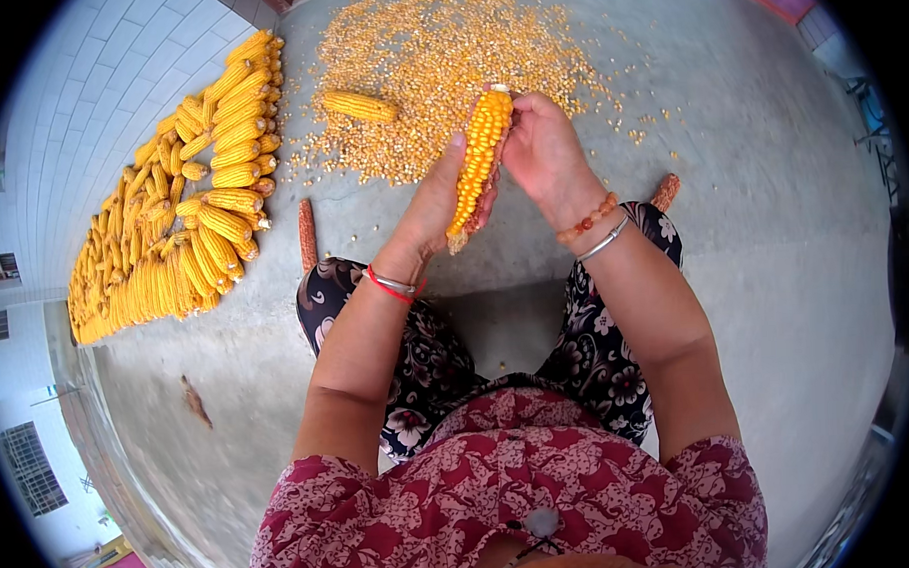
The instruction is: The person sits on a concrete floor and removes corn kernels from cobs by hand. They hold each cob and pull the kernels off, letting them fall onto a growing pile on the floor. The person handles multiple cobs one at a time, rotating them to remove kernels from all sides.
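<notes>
My left hand is closed around a yellow corn cob, its thumb along the near side. The cob is tilted, with its pale end at the top; part of it bears kernels, and a reddish bare strip shows along its right side. My right hand is at the cob's upper right, its fingers bent behind the cob and partly hidden; whether they grip it cannot be told. Beyond the hands, loose kernels lie spread on the concrete floor, with another full corn cob on their left part.
A large stack of yellow corn cobs lies along the tiled wall at the left. One bare reddish cob is beside the left knee, another beside the right knee. A small brown object lies on the floor at lower left.
</notes>
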Tool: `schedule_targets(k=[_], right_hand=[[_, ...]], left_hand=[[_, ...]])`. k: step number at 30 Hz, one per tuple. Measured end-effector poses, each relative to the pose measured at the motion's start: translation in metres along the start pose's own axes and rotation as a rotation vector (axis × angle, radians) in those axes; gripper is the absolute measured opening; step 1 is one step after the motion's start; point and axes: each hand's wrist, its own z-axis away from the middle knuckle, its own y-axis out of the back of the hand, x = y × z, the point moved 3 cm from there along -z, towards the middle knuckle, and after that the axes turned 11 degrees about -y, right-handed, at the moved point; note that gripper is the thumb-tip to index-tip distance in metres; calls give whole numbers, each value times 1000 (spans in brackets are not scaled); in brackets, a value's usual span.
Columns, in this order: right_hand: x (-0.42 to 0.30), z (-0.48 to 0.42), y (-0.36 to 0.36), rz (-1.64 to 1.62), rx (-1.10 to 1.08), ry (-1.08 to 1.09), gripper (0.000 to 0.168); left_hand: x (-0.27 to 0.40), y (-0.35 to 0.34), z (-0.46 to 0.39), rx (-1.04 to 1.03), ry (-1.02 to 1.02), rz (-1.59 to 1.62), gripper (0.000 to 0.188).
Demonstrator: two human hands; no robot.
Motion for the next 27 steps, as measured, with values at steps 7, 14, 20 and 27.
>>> schedule_targets(k=[7, 14, 20, 27], right_hand=[[-6, 5, -3, -39, 23, -40, 21], [-7, 1, 6, 28, -12, 20, 22], [-8, 0, 3, 157, 137, 133, 29], [-13, 0, 4, -68, 15, 146, 27]], left_hand=[[0, -2, -1, -38, -21, 14, 65], [0, -5, 2, -20, -54, -83, 66], [-5, -8, 2, 13, -48, -78, 64], [3, -15, -3, 18, -66, -84, 63]])
